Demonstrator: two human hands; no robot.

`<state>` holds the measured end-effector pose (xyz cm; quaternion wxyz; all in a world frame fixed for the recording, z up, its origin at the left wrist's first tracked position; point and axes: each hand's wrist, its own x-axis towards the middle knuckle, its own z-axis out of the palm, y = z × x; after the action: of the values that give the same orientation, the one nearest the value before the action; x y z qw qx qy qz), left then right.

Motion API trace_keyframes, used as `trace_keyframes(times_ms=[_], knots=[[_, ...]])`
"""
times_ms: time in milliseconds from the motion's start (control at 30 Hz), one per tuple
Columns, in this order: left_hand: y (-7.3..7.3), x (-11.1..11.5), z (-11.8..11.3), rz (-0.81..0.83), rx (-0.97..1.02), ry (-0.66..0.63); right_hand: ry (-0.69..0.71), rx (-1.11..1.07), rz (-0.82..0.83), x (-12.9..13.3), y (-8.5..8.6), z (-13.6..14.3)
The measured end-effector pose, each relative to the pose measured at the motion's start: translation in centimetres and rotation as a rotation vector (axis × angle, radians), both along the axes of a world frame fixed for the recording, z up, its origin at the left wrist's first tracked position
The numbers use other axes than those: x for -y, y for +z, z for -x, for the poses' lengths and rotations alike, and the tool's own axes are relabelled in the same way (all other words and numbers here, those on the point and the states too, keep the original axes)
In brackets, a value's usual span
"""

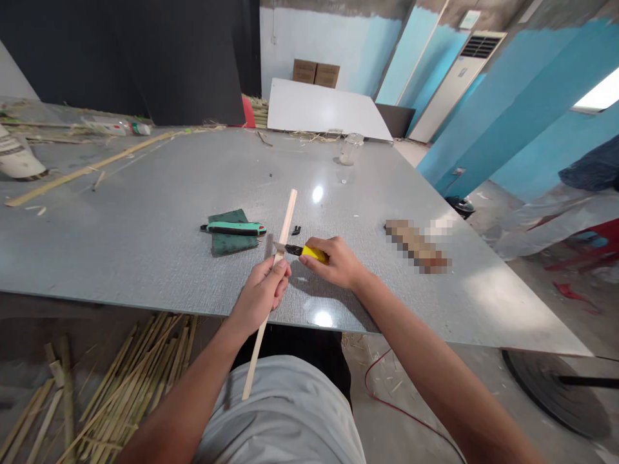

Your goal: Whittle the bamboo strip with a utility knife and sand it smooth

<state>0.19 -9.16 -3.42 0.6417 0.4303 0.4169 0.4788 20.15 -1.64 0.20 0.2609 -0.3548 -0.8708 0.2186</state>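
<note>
My left hand [265, 287] is closed around a pale wooden strip [289, 216], which slants from above the table down toward my shirt. In my right hand [336, 260] is a yellow-handled utility knife [315, 254] with a black front part. Its blade meets the strip just above my left fingers. To the left, a green-and-black cutter [236, 228] lies across a dark green sheet [235, 244]. A small black piece [296, 230] rests on the table right of the strip.
The grey table [159, 258] carries a clear jar [351, 149], a long bamboo strip [91, 169], a white bucket [18, 158] and a blurred-out brown object [414, 245]. Bamboo pieces [140, 374] lie below on the left. A red cable [401, 403] runs over the floor.
</note>
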Motion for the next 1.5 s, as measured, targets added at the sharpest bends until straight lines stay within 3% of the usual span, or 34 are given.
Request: trace_keyframes(times_ms=[267,567,767,900,1133,1367,1500], knots=[[-0.1,-0.2,0.2,0.03,0.027,-0.012,-0.036,0.008,-0.025,-0.1,-0.1,0.0],[-0.1,-0.6,0.4,-0.003,0.039,-0.078,-0.188,0.122,-0.196,-0.4,-0.7,-0.4],[0.8,0.3,0.2,-0.038,-0.148,-0.171,-0.488,0.002,-0.155,-1.9,-0.2,-1.8],[0.9,0.4,0.0,-0.031,-0.161,-0.189,-0.568,-0.006,-0.179,-2.2,0.0,-2.4],[1.0,0.4,0.2,-0.018,-0.155,-0.15,-0.508,-0.083,-0.14,-1.9,-0.1,-2.0],[0.4,0.2,0.2,-0.014,-0.07,-0.099,-0.251,0.007,-0.101,-1.0,0.0,-1.2],[0.3,0.2,0.3,-0.018,-0.054,-0.087,-0.2,0.022,-0.099,-0.8,-0.1,-0.9]])
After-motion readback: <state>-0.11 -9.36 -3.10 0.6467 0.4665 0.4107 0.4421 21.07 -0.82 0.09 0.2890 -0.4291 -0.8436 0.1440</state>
